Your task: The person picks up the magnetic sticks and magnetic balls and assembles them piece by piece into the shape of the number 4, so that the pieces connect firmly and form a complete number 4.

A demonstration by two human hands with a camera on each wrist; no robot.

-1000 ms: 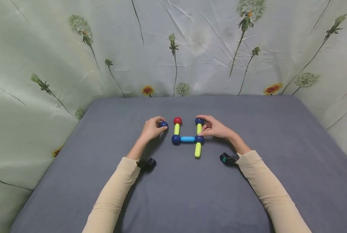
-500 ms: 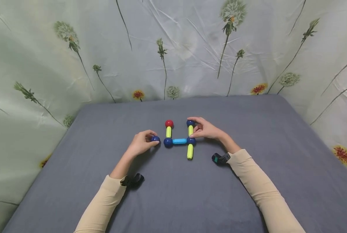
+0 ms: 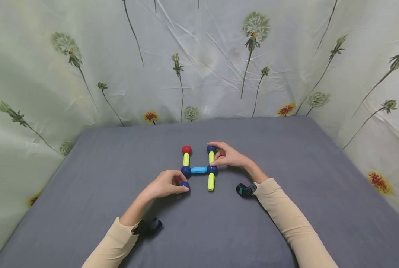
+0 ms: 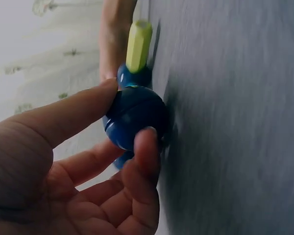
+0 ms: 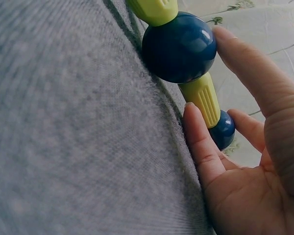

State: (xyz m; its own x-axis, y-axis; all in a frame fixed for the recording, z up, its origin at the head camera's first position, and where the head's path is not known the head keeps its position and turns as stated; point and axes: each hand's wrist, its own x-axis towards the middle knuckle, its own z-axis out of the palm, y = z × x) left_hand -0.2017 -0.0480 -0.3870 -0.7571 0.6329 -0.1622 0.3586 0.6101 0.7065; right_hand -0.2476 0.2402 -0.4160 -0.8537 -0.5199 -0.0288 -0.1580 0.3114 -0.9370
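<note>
My left hand [image 3: 166,185] pinches a loose blue ball [image 4: 137,117] between thumb and fingers, just in front of the ball-and-stick construction. My right hand [image 3: 229,155] grips that construction's right side: the thumb is at the corner blue ball [image 5: 179,47], the index finger at the far blue ball [image 3: 211,149]. A yellow stick [image 3: 211,157] joins those two balls. Another yellow stick [image 3: 211,182] points toward me with a bare end. The light blue stick [image 3: 198,170] leads left to a blue ball [image 3: 186,171], then a yellow stick [image 3: 186,160] and a red ball [image 3: 187,149].
Everything lies on a grey cloth-covered table [image 3: 192,230]. Behind it hangs a pale curtain [image 3: 119,56] printed with dandelions. Each wrist wears a black band, the left band [image 3: 147,227] and the right band [image 3: 245,190] both near the cloth.
My left hand has carried the loose blue ball toward me, from left of the red ball to in front of the left corner ball. The right hand keeps its grip; the head view has shifted.
</note>
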